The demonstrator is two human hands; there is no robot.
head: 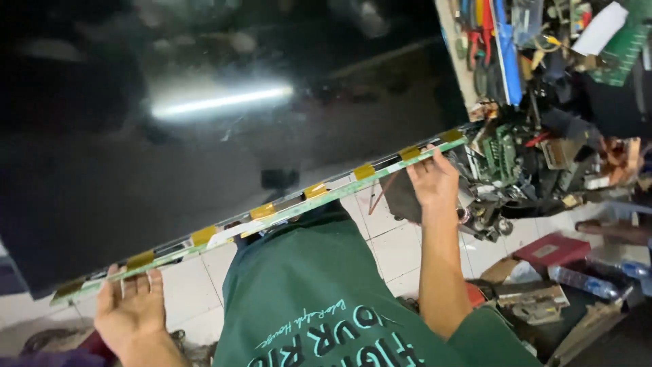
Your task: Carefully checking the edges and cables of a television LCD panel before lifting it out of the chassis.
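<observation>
A big black panel (217, 129) fills most of the view, tilted and glossy, with a bright strip of lamp glare on its dark face. Along its lower edge runs a narrow green strip (272, 216) dotted with yellow tabs (316, 190), slanting up from lower left to upper right. Below it shows the person's green shirt (319, 299) with pale lettering, above a white tiled floor (394, 245). To the right stands a cluttered bench (543, 136) heaped with circuit boards, tools and wires; a red box (551, 250) lies on the floor beneath. The left hand (130, 309) cups the strip's lower end from under, fingers spread flat against the edge. The right hand (435, 180) presses on the strip's upper end, fingers bent over it, bearing the panel between both hands.
</observation>
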